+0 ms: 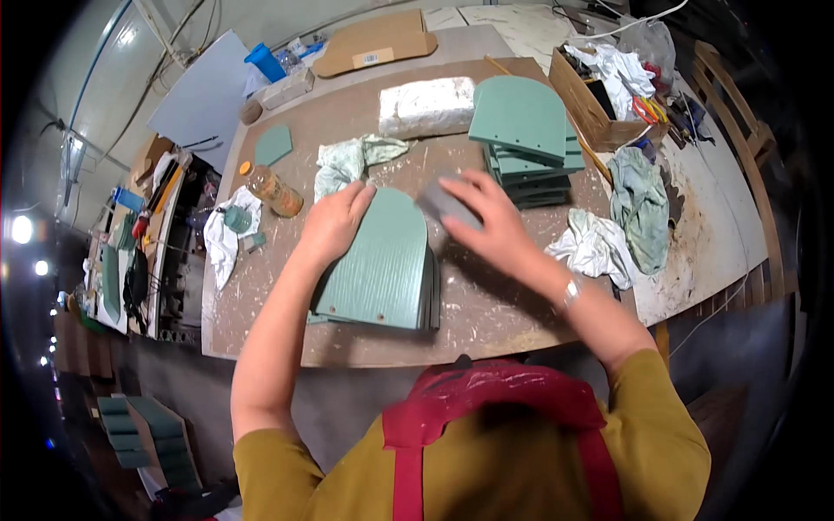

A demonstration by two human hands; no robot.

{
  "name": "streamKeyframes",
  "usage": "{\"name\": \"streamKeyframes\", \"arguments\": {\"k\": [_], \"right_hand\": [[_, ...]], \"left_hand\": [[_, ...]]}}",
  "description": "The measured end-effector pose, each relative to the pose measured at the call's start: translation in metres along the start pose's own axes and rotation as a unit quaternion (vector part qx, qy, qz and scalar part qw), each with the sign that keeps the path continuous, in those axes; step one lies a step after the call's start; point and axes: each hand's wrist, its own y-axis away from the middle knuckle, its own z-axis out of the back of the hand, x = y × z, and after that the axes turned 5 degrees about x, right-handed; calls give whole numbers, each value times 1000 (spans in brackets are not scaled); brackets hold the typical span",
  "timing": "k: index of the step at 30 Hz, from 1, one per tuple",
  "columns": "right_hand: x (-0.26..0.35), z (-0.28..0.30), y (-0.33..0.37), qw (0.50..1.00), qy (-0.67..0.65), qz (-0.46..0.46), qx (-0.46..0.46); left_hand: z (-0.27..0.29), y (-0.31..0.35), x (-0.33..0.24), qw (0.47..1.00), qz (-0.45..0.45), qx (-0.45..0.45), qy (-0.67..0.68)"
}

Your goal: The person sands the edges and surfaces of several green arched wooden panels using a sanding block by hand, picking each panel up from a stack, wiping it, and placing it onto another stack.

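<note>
A green arched panel (382,260) with a wood-grain face and small holes along its straight edge tops a pile of similar panels in front of me. My left hand (337,224) grips it by the upper left edge, fingers together over the rim. In my right hand (491,217) is a grey sanding block (445,201), held just beside the panel's rounded upper right edge; it is slightly blurred. Whether the block touches the panel I cannot tell. To the far right stands a taller stack of green arched panels (521,117).
On the brown table (486,321) are a white wrapped block (426,106), a greenish rag (347,163), a bottle with an orange cap (274,191), white rags (593,245) and a green cloth (640,208). A cardboard box (599,122) of odds and ends stands at the far right.
</note>
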Motion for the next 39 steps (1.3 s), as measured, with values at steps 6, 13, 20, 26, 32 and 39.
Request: {"name": "streamKeyframes", "arguments": {"k": [6, 13, 20, 26, 32, 39], "right_hand": [[45, -20, 51, 982, 43, 180, 48], [50, -9, 23, 995, 50, 89, 20], [23, -16, -29, 998, -31, -33, 34], [61, -10, 43, 997, 42, 55, 34], [25, -20, -47, 997, 5, -62, 40], [50, 45, -66, 961, 171, -80, 200]], "left_hand": [[-7, -5, 2, 1000, -11, 8, 14], [-3, -4, 0, 1000, 4, -13, 10], [-7, -10, -4, 1000, 7, 15, 14], [-6, -3, 6, 999, 36, 6, 13], [-10, -11, -4, 1000, 13, 12, 13], [5, 64, -22, 983, -162, -80, 6]]}}
